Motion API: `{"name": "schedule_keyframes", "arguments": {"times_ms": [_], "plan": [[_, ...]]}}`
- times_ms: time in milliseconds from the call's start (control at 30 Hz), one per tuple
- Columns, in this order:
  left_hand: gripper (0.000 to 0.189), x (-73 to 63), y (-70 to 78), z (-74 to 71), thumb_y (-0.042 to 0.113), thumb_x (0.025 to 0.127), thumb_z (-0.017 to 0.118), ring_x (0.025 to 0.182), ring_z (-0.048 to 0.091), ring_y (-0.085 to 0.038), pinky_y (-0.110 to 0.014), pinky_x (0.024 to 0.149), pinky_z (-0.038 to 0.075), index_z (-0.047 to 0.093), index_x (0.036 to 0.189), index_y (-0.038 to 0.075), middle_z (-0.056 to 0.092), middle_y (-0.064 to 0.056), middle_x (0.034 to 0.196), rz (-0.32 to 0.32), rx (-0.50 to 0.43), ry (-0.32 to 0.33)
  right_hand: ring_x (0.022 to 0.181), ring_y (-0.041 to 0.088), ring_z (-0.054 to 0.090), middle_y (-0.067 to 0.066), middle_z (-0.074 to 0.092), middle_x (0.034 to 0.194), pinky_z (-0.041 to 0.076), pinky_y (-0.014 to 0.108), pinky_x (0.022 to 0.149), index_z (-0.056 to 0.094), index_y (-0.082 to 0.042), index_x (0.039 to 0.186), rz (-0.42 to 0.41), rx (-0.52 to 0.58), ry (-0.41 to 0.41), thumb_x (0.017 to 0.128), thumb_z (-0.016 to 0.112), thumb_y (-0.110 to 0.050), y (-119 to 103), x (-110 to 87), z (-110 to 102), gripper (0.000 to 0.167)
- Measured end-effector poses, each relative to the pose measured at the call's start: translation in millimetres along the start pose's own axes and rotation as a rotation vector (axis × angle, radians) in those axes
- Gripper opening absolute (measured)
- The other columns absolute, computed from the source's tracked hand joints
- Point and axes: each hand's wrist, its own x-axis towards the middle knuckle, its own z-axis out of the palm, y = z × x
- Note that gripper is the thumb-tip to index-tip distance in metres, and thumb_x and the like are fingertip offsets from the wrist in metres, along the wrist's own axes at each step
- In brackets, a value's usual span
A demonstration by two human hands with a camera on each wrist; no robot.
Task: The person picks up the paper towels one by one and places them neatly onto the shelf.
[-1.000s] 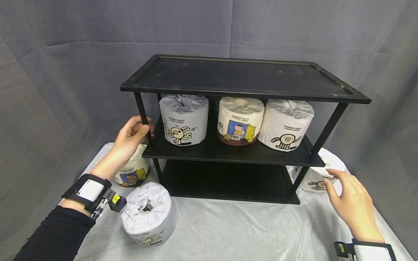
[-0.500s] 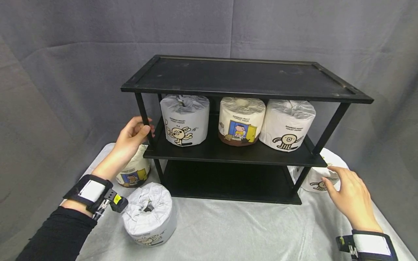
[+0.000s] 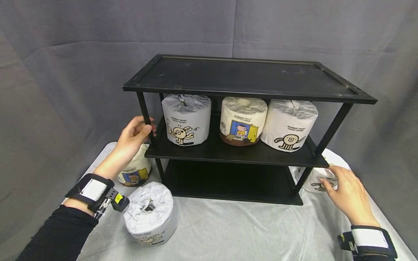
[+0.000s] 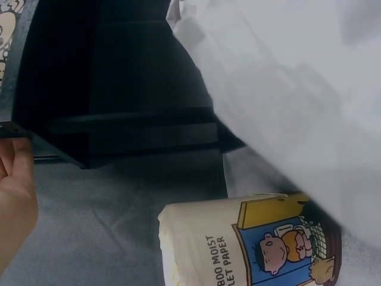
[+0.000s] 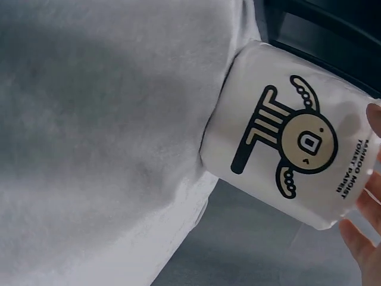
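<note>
Left grip (image 3: 135,134) was closed round the left post (image 3: 142,107) of the rack (image 3: 241,77), likely a useful brace. Right roll (image 3: 321,175) stood on the worktop (image 3: 245,232) beside the rack; right grip (image 3: 351,194) was spread at its top, contact unclear, and probably needed even finger spacing before squeezing.

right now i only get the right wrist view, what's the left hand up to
Observer: The left hand grips the front left post of the black rack.
Operator: ok, anything on that rack
Observer: Three toilet rolls stand in a row on its middle shelf.
Operator: and out in front on the left side
Observer: A white roll stands on the pale cloth near the rack's front left corner.
</note>
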Motion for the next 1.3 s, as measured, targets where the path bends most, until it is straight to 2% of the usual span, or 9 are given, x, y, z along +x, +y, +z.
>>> {"name": "schedule_keyframes", "arguments": {"times_ms": [200, 433, 600, 733, 833, 1067, 1300], "plan": [[0.018, 0.7, 0.7, 0.5, 0.019, 0.103, 0.053, 0.095, 0.062, -0.01, -0.02, 0.087, 0.049, 0.056, 0.121, 0.018, 0.064, 0.009, 0.1, -0.009, 0.026, 0.002, 0.113, 0.052, 0.049, 0.034, 0.055, 0.119, 0.033, 0.064, 0.098, 0.054, 0.011, 0.118, -0.025, -0.036, -0.04, 0.075, 0.079, -0.004, 5.9, 5.1, 3.9, 0.052], [0.021, -1.0, 1.3, 0.2, 0.02, 0.104, 0.052, 0.098, 0.062, -0.011, -0.02, 0.088, 0.048, 0.055, 0.124, 0.015, 0.064, 0.01, 0.101, -0.024, 0.06, -0.004, 0.111, 0.052, 0.048, 0.033, 0.054, 0.118, 0.031, 0.064, 0.1, 0.052, 0.009, 0.116, -0.074, -0.039, -0.038, 0.07, 0.08, 0.0, 9.3, 3.5, 9.4, 0.054], [0.019, -0.6, 1.2, 0.2, 0.018, 0.104, 0.052, 0.097, 0.062, -0.01, -0.021, 0.088, 0.048, 0.055, 0.123, 0.016, 0.064, 0.01, 0.1, -0.029, 0.065, 0.002, 0.118, 0.05, 0.044, 0.033, 0.05, 0.127, 0.025, 0.064, 0.107, 0.05, 0.007, 0.117, -0.117, -0.052, -0.079, 0.067, 0.078, 0.006, 15.5, 0.4, 10.1, 0.058], [0.02, 0.7, 1.0, 0.2, 0.019, 0.104, 0.052, 0.097, 0.062, -0.01, -0.021, 0.088, 0.047, 0.055, 0.123, 0.016, 0.064, 0.01, 0.101, -0.032, 0.07, 0.004, 0.125, 0.047, 0.042, 0.036, 0.047, 0.131, 0.021, 0.06, 0.111, 0.047, 0.007, 0.121, -0.139, -0.084, -0.121, 0.067, 0.078, 0.006, 22.2, -0.5, 10.7, 0.062], [0.022, 0.5, 0.7, -0.1, 0.02, 0.104, 0.052, 0.099, 0.062, -0.012, -0.021, 0.089, 0.047, 0.054, 0.125, 0.013, 0.064, 0.009, 0.102, -0.038, 0.075, 0.0, 0.122, 0.045, 0.045, 0.033, 0.05, 0.129, 0.024, 0.06, 0.109, 0.048, 0.006, 0.12, -0.165, -0.096, -0.098, 0.066, 0.08, 0.006, 24.7, -1.4, 11.2, 0.062], [0.035, 0.0, 0.8, 0.5, 0.02, 0.104, 0.052, 0.1, 0.061, -0.01, -0.02, 0.089, 0.048, 0.047, 0.13, -0.003, 0.064, 0.011, 0.101, -0.037, 0.084, -0.006, 0.11, 0.041, 0.052, 0.024, 0.058, 0.113, 0.034, 0.057, 0.094, 0.053, 0.0, 0.111, -0.191, -0.071, 0.008, 0.063, 0.08, 0.007, 21.4, -2.4, 11.7, 0.056], [0.029, 0.4, 1.7, 0.5, 0.018, 0.104, 0.052, 0.099, 0.062, -0.01, -0.019, 0.088, 0.049, 0.05, 0.128, 0.001, 0.064, 0.011, 0.101, -0.018, 0.068, -0.001, 0.104, 0.042, 0.054, 0.024, 0.059, 0.109, 0.034, 0.055, 0.092, 0.054, -0.001, 0.108, -0.183, -0.081, 0.032, 0.061, 0.081, 0.007, 19.7, 0.1, 12.0, 0.055]]}}
